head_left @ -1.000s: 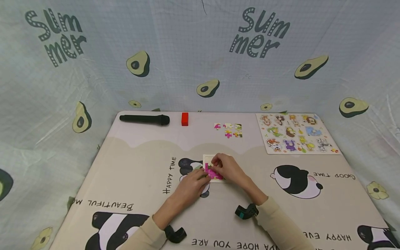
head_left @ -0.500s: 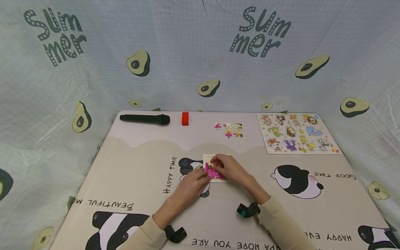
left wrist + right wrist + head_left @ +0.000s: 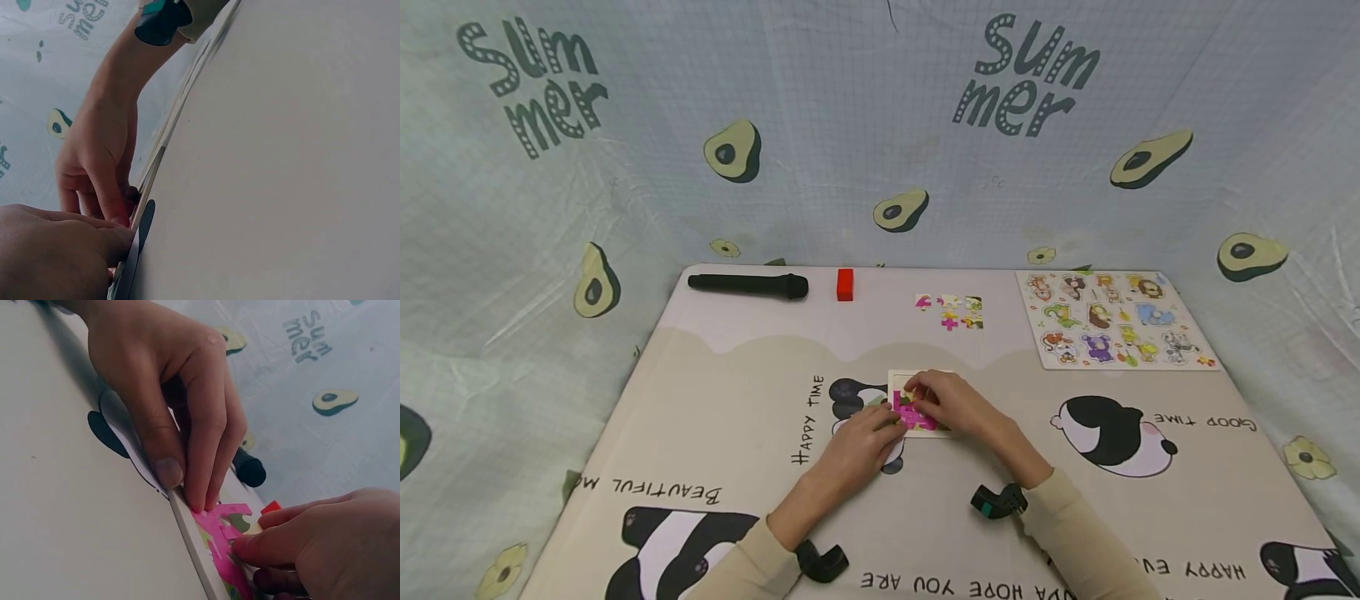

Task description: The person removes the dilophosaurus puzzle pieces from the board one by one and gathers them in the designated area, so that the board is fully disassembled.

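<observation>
A small jigsaw board point(image 3: 892, 383) with a cream frame lies flat on the table between both hands, with joined pink pieces point(image 3: 912, 420) in its near part. My left hand point(image 3: 859, 440) rests at its left side: in the right wrist view the thumb touches the frame's outer edge and fairly straight fingers press the pink pieces. My right hand point(image 3: 953, 405) reaches over the right side, thumb and index finger pinching a puzzle piece point(image 3: 253, 529) at the edge of the pink area. The fingers partly hide that piece. In the left wrist view the board shows only edge-on.
Several loose puzzle pieces point(image 3: 950, 320) lie beyond the board. Farther back are a black microphone-shaped object point(image 3: 747, 286) and a red block point(image 3: 845, 285). An animal picture board point(image 3: 1116, 321) lies at the back right. A patterned cloth point(image 3: 820, 100) hangs behind the table.
The right fingertips have shifted very slightly left over the board while the right wrist has moved a little rightward. The left hand looks the same, and the loose pieces lie as before.
</observation>
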### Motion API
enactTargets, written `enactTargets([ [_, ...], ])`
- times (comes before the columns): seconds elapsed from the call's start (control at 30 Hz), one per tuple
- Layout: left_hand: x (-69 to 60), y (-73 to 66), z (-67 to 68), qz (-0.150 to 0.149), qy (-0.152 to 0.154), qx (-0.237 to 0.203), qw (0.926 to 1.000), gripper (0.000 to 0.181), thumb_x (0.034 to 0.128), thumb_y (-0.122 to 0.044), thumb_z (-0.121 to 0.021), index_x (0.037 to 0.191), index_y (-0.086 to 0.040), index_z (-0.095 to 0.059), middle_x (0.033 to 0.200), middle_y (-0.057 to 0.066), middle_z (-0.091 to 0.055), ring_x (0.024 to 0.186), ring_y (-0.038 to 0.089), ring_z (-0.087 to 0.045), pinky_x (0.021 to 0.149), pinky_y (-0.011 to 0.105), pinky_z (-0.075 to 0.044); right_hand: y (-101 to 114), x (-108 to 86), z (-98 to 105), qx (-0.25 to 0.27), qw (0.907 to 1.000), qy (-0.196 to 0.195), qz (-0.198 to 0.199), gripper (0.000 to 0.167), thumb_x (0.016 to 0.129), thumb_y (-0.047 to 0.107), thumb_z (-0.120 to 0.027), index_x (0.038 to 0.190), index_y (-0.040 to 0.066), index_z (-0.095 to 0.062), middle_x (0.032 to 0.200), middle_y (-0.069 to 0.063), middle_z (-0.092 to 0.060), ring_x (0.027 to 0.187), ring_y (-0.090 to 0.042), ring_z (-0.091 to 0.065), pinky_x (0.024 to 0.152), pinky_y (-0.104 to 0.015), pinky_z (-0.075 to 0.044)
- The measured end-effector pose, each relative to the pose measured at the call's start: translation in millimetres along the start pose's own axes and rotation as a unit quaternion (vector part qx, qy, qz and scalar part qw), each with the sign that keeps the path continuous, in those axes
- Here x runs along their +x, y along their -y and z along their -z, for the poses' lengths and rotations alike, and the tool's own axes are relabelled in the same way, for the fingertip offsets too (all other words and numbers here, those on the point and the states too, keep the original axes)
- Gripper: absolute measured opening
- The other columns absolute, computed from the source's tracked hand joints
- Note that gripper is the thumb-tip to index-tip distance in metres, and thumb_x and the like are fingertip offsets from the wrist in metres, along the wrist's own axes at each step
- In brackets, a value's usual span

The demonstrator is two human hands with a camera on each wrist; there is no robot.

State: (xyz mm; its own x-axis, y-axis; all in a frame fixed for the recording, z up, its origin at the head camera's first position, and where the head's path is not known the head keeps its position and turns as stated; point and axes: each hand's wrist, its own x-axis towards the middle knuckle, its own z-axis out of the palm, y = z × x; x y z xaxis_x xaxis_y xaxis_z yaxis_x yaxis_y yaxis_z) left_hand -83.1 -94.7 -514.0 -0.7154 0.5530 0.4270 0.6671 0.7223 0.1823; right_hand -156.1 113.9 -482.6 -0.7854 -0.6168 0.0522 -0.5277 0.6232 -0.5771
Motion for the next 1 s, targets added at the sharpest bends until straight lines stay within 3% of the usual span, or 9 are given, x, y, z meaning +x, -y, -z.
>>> enactTargets([
  [0.43, 0.6, -1.0, 1.1, 0.004, 0.001, 0.002, 1.0000, 0.020, 0.0924, -0.017, -0.071, 0.112, -0.015, -0.077, 0.115, 0.000, -0.070, 0.120, 0.020, -0.063, 0.106, 0.034, -0.051, -1.8, -1.2, 3.5, -0.020, 0.9992, -0.017, 0.030, 0.026, 0.094, 0.013, -0.070, 0.119, 0.005, -0.069, 0.095, -0.001, -0.068, 0.080, -0.008, -0.055, 0.071, -0.020, -0.050],
  [0.73, 0.3, -0.4, 2.7, 0.000, 0.002, 0.004, 1.0000, 0.019, 0.0931, -0.017, -0.070, 0.111, -0.015, -0.077, 0.116, 0.000, -0.070, 0.122, 0.021, -0.063, 0.108, 0.034, -0.049, -6.7, 5.0, 9.7, 0.012, 0.9993, -0.034, -0.004, 0.027, 0.096, 0.015, -0.067, 0.122, 0.008, -0.068, 0.096, 0.000, -0.067, 0.081, -0.008, -0.055, 0.072, -0.023, -0.050],
  [1.0, 0.3, -1.0, 1.4, 0.000, -0.002, -0.011, 0.9999, 0.019, 0.0927, -0.016, -0.071, 0.111, -0.014, -0.077, 0.116, 0.001, -0.071, 0.121, 0.023, -0.064, 0.107, 0.036, -0.050, -16.6, 20.4, 17.7, 0.002, 0.9974, -0.060, -0.039, 0.029, 0.097, 0.015, -0.066, 0.124, 0.006, -0.068, 0.100, -0.004, -0.068, 0.083, -0.012, -0.058, 0.075, -0.027, -0.051],
])
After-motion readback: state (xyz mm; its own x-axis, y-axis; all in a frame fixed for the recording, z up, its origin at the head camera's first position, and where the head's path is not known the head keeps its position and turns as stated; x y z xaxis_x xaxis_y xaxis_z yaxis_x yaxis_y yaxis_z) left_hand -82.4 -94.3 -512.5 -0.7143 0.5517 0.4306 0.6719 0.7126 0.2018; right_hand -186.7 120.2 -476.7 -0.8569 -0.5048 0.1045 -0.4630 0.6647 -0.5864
